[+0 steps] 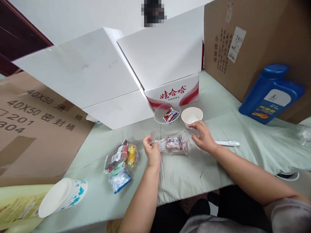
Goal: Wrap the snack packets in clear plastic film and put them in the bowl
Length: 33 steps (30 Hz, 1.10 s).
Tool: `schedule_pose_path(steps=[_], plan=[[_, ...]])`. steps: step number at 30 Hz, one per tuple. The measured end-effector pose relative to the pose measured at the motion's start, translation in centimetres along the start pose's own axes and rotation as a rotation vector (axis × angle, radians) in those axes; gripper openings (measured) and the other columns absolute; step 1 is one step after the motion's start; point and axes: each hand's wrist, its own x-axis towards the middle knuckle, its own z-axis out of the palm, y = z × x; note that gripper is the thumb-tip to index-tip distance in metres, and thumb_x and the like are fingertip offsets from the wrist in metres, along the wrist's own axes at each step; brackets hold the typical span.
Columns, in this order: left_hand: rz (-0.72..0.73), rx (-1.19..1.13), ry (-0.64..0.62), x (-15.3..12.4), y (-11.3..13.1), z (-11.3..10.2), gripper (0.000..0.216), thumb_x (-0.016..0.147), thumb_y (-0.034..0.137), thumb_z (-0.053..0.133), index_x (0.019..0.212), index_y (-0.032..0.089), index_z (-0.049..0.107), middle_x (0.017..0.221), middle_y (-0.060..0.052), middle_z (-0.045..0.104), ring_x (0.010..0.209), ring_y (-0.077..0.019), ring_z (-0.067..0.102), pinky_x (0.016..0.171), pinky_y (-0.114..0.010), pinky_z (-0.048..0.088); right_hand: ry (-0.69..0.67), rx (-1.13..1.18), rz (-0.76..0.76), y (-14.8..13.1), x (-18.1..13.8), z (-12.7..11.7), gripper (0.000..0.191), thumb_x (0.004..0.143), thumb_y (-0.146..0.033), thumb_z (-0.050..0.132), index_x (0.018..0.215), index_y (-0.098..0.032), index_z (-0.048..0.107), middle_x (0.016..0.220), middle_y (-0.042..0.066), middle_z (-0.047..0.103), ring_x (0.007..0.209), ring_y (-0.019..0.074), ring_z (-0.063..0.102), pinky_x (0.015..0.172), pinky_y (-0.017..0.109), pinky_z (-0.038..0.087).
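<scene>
A clear plastic bag of small wrapped snacks (175, 145) lies flat on the cloth between my hands. My left hand (152, 152) is closed on the loose left end of that bag, thumb against fingers. Just right of the bag is my right hand (203, 137), thumb and fingers apart, the fingertips in front of a white paper bowl (191, 113). Whether they touch the bowl I cannot tell. Something clear shows inside the bowl. Beside it stands a clear plastic bowl (157, 120) with a wrapped snack (170, 115) in it.
Bagged snacks (119, 158) lie left of my left hand. A white spoon-like handle (229, 143) lies behind my right wrist. White boxes (170, 87) stand at the back, a blue bottle (272, 94) at right. A patterned paper tub (65, 195) lies tilted at front left.
</scene>
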Motion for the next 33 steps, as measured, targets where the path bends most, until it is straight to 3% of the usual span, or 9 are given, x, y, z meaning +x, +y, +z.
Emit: schedule_pose_path(steps=[4, 6, 11, 15, 19, 23, 26, 28, 33], plan=[[0.626, 0.453, -0.146, -1.1, 1.6, -0.2, 0.017, 0.078, 0.015, 0.056, 0.094, 0.020, 0.061, 0.098, -0.006, 0.061, 0.103, -0.0214, 0.055, 0.096, -0.039, 0.040, -0.208, 0.037, -0.155, -1.3, -0.2, -0.1, 0.034, 0.086, -0.028, 0.057, 0.118, -0.021, 0.054, 0.113, 0.013, 0.058, 0.106, 0.0264, 0.055, 0.091, 0.043, 0.047], [0.724, 0.583, -0.344, -1.5, 1.7, 0.0, 0.016, 0.083, 0.019, 0.056, 0.097, 0.020, 0.063, 0.096, -0.007, 0.064, 0.101, -0.0232, 0.056, 0.095, -0.040, 0.042, -0.369, 0.012, -0.169, -1.3, -0.2, 0.0, 0.041, 0.084, -0.039, 0.062, 0.120, -0.020, 0.055, 0.111, 0.013, 0.061, 0.103, 0.0272, 0.057, 0.090, 0.043, 0.047], [0.672, 0.757, -0.551, -1.3, 0.6, 0.1, 0.012, 0.083, 0.023, 0.063, 0.093, 0.021, 0.070, 0.093, -0.006, 0.065, 0.094, -0.0237, 0.058, 0.088, -0.040, 0.044, -0.570, -0.204, 0.043, 0.8, 0.2, 0.0, 0.011, 0.085, -0.021, 0.056, 0.089, -0.018, 0.065, 0.088, 0.009, 0.067, 0.083, 0.0229, 0.061, 0.077, 0.036, 0.046], [0.727, 0.639, -0.565, -1.3, 1.2, 0.0, 0.011, 0.087, 0.019, 0.057, 0.084, 0.020, 0.067, 0.085, -0.005, 0.064, 0.089, -0.0207, 0.057, 0.084, -0.036, 0.047, -0.370, -0.171, 0.174, 1.6, 0.5, -0.4, 0.012, 0.087, -0.019, 0.051, 0.087, -0.018, 0.063, 0.089, 0.009, 0.068, 0.085, 0.0223, 0.062, 0.076, 0.034, 0.047], [0.787, 0.431, -0.687, -2.1, 3.2, -0.2, 0.012, 0.090, 0.016, 0.053, 0.090, 0.019, 0.064, 0.087, -0.005, 0.068, 0.089, -0.0188, 0.060, 0.083, -0.035, 0.049, -0.287, 0.030, 0.036, 0.3, 0.4, -0.7, 0.021, 0.095, -0.031, 0.046, 0.102, -0.019, 0.062, 0.100, 0.010, 0.068, 0.097, 0.0226, 0.062, 0.085, 0.036, 0.048], [0.672, 0.313, -1.060, -2.7, 5.4, -0.8, 0.008, 0.089, 0.019, 0.059, 0.089, 0.020, 0.067, 0.087, -0.004, 0.073, 0.083, -0.0164, 0.067, 0.081, -0.031, 0.052, -0.556, 0.163, -0.080, -1.2, 0.6, -1.4, 0.031, 0.100, -0.034, 0.039, 0.117, -0.019, 0.060, 0.110, 0.011, 0.068, 0.100, 0.0201, 0.063, 0.084, 0.033, 0.047], [0.466, 0.412, -1.354, -2.8, 6.3, -1.3, 0.010, 0.088, 0.024, 0.062, 0.086, 0.020, 0.071, 0.086, -0.003, 0.074, 0.080, -0.0154, 0.069, 0.074, -0.026, 0.053, -0.831, 0.125, -0.069, -1.7, 0.8, -1.9, 0.029, 0.098, -0.031, 0.043, 0.105, -0.020, 0.068, 0.088, 0.005, 0.073, 0.075, 0.0155, 0.065, 0.067, 0.026, 0.043], [0.390, 0.590, -1.327, -2.7, 6.1, -1.4, 0.016, 0.089, 0.023, 0.058, 0.083, 0.021, 0.072, 0.085, -0.002, 0.074, 0.078, -0.0156, 0.068, 0.072, -0.027, 0.053, -0.934, 0.020, -0.058, -1.9, 0.9, -2.1, 0.023, 0.094, -0.028, 0.051, 0.094, -0.020, 0.072, 0.076, 0.003, 0.072, 0.064, 0.0141, 0.062, 0.060, 0.025, 0.038], [0.360, 0.807, -0.988, -2.3, 4.6, -1.8, 0.023, 0.086, 0.013, 0.056, 0.099, 0.025, 0.071, 0.096, -0.001, 0.073, 0.075, -0.0155, 0.067, 0.075, -0.031, 0.055, -1.093, -0.372, 0.117, -2.1, 1.2, -2.1, 0.014, 0.080, -0.036, 0.070, 0.085, -0.024, 0.076, 0.076, 0.004, 0.073, 0.069, 0.0202, 0.065, 0.057, 0.027, 0.034]])
